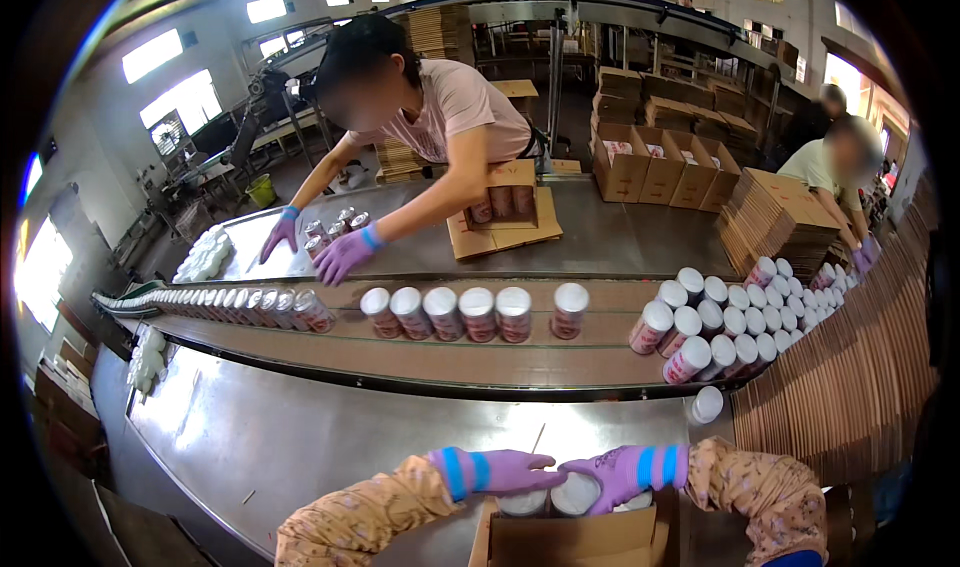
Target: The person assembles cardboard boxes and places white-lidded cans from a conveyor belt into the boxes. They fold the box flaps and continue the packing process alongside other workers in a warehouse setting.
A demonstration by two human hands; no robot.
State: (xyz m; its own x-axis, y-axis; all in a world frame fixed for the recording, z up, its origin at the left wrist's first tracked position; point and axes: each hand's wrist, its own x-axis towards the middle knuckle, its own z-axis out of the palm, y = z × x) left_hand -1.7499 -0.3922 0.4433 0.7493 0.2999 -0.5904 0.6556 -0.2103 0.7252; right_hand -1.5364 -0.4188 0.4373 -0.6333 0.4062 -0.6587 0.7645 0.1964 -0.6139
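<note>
Both my hands wear purple gloves over a cardboard box (575,539) of white-lidded cans at the lower middle. My left hand (505,472) lies with fingers stretched out over the top of a can (520,504) at the box's left side. My right hand (615,479) is curled round the top of another can (575,495), its thumb near my left fingertips. The lower parts of these cans are hidden in the box.
A conveyor (450,357) carries rows and a cluster of cans (740,322). Folded cardboard (830,387) lines the right. Across the belt, one co-worker (450,107) reaches toward small cans; another (820,177) works at the right beside filled boxes (660,167).
</note>
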